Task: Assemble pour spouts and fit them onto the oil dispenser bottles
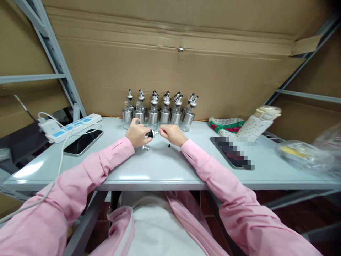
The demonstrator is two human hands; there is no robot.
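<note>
A group of several small glass oil bottles with steel bands and pourer spouts stands at the back of the grey table. In front of them my left hand is closed around a small pourer spout with a black ring. My right hand pinches the other end of that same spout. A second loose metal spout lies on the table under my left hand. A tiny black piece lies just below my right hand.
A white power strip and a dark phone lie at the left, with a white cable running off the front edge. A tablet, a patterned cloth, a white bottle and a plastic bag sit at the right. Cardboard lines the back.
</note>
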